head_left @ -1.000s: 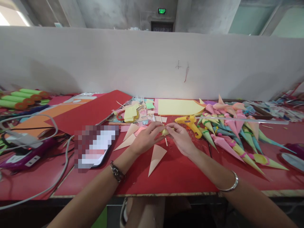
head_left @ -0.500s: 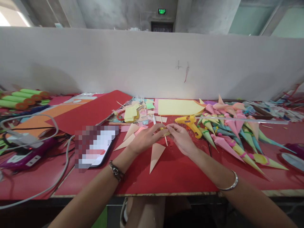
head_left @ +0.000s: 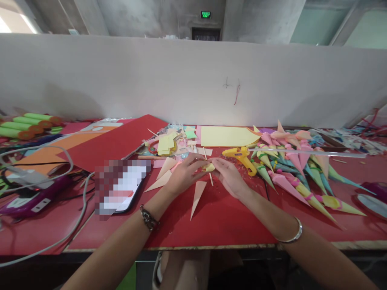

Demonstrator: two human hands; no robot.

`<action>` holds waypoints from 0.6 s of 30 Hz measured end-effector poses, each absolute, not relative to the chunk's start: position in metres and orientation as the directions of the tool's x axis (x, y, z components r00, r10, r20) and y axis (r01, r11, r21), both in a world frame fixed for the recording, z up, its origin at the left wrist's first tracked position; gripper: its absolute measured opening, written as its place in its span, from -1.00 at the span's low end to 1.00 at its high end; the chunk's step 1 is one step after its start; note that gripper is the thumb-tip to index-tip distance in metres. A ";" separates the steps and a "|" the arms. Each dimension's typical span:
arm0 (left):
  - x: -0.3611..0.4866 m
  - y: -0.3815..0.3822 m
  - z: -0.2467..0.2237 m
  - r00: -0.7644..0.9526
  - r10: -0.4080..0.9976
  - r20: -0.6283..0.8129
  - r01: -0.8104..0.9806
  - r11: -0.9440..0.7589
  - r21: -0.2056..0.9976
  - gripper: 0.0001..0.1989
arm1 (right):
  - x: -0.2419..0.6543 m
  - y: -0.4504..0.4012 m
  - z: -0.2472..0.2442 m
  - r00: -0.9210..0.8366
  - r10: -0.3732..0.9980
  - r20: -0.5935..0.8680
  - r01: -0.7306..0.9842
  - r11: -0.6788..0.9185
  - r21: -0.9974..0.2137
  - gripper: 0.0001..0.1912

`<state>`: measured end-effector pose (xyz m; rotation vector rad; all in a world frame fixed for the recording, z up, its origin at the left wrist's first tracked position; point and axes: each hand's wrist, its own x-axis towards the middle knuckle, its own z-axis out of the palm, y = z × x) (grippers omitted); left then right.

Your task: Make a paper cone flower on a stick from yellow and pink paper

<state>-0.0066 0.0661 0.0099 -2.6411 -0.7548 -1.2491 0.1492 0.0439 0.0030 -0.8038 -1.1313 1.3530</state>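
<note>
On the table (head_left: 229, 225), a phone (head_left: 133, 189) lies left of the left hand (head_left: 185, 174); a glue gun (head_left: 244, 158) lies just behind the right hand (head_left: 229, 176), with paper cones (head_left: 290, 187) right of it.

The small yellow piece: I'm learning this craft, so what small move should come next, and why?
Perhaps steady the small yellow piece with the left hand and gently press its edge with the right hand. Both hands meet at it, while the glue gun lies on the table, so shaping seems likelier than gluing.
</note>
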 end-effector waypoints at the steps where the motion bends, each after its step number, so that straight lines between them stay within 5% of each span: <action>1: -0.007 0.067 0.010 0.522 0.391 0.758 0.475 -0.871 0.123 -0.85 | 0.149 0.044 0.003 -0.137 0.978 0.158 -0.303 0.111 -0.947 -0.77; 10: -0.008 0.069 0.009 0.509 0.465 0.724 0.413 -0.870 0.268 -0.82 | 0.150 0.041 0.005 -0.137 0.970 0.199 -0.135 0.180 -0.974 -0.72; 18: -0.007 0.068 0.009 0.496 0.464 0.734 0.418 -0.868 0.267 -0.83 | 0.151 0.039 0.008 -0.100 0.972 0.213 -0.062 0.207 -0.976 -0.77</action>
